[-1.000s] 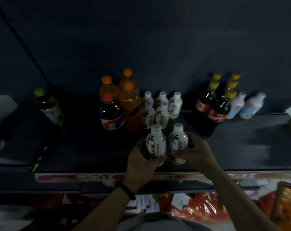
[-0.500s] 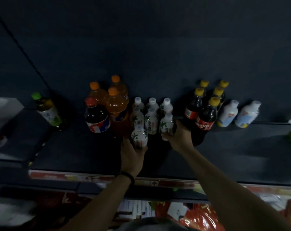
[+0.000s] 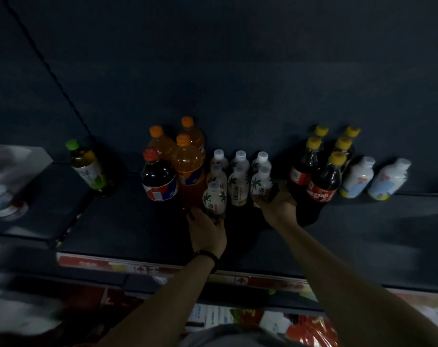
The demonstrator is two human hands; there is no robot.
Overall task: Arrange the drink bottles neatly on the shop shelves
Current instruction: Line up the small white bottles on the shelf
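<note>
Several small white coconut-drink bottles with palm-tree labels stand in rows on the dark shelf. My left hand grips the front-left white bottle, which stands just ahead of the left row. The front bottle of the right row is gripped by my right hand at its base. Another white bottle stands between the two, untouched.
Left of the white bottles stand three orange-drink bottles and a dark cola bottle with a red cap. A green-capped tea bottle stands alone further left. Yellow-capped cola bottles and two pale bottles fill the right. The shelf's front edge carries a red price strip.
Both hands carried their white bottles from the shelf's front edge back to the group. Since half a second ago they have barely moved.
</note>
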